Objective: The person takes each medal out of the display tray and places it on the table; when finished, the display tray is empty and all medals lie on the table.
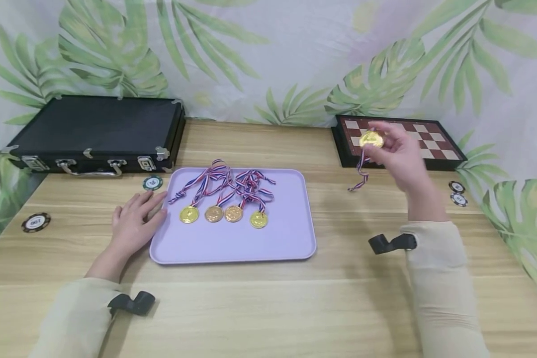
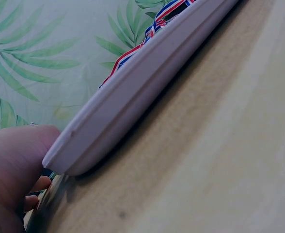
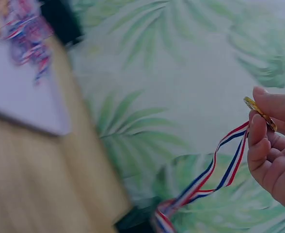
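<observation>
My right hand (image 1: 400, 154) pinches a gold medal (image 1: 371, 139) between thumb and fingers, raised in front of the checkered game board. Its red, white and blue ribbon (image 3: 208, 177) dangles below the fingers. On the lilac tray (image 1: 232, 246) lie several medals, two of them yellow gold, such as the left one (image 1: 189, 214), and two more coppery, such as this bronze-toned medal (image 1: 214, 214). Their striped ribbons (image 1: 246, 184) are bunched behind them. My left hand (image 1: 136, 221) rests along the tray's left edge, fingers extended, with its thumb at the rim in the left wrist view.
A black case (image 1: 103, 129) with metal latches stands at the back left. The checkered board (image 1: 429, 141) lies at the back right. Poker chips lie about: a black one (image 1: 36, 222) at left, a green one (image 1: 152, 183) behind the tray, a stacked-looking pair (image 1: 457, 187) at right.
</observation>
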A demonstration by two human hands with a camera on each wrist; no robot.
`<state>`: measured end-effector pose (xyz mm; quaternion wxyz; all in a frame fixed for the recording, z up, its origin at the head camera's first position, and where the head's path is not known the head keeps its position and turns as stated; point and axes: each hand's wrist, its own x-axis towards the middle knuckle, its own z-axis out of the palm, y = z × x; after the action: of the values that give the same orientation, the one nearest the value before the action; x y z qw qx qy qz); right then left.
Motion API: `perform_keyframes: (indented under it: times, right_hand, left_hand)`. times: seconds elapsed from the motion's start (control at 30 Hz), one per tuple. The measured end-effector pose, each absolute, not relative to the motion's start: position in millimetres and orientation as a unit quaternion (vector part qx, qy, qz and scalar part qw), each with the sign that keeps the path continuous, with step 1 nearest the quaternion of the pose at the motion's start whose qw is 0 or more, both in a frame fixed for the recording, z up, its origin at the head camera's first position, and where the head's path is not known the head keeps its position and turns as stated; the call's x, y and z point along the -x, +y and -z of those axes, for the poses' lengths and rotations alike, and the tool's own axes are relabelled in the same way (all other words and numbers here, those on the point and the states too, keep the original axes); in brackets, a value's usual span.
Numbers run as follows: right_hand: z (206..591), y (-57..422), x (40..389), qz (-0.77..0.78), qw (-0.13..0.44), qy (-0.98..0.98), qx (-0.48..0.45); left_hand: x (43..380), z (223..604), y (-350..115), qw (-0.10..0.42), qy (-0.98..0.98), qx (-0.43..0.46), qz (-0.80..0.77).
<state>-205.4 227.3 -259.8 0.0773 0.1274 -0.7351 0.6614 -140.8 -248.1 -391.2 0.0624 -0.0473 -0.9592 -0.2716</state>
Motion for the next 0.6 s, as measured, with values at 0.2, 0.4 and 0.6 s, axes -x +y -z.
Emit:
perform_keyframes:
  times: [0.2, 0.4, 0.6]
  right_hand:
    - [311, 209, 216, -0.614, -0.009, -0.783, -0.103]
    - [360, 199, 212, -0.565, -0.083, -0.815, -0.103]
    - [383, 198, 199, -0.518, -0.113, -0.838, -0.128]
  left_hand:
    - [141, 391, -249, 0.065, -0.960, 0.046, 0.270]
    - [141, 391, -247, 0.067, -0.959, 0.047, 0.271]
    - [141, 393, -248, 0.068, -0.960, 0.046, 0.268]
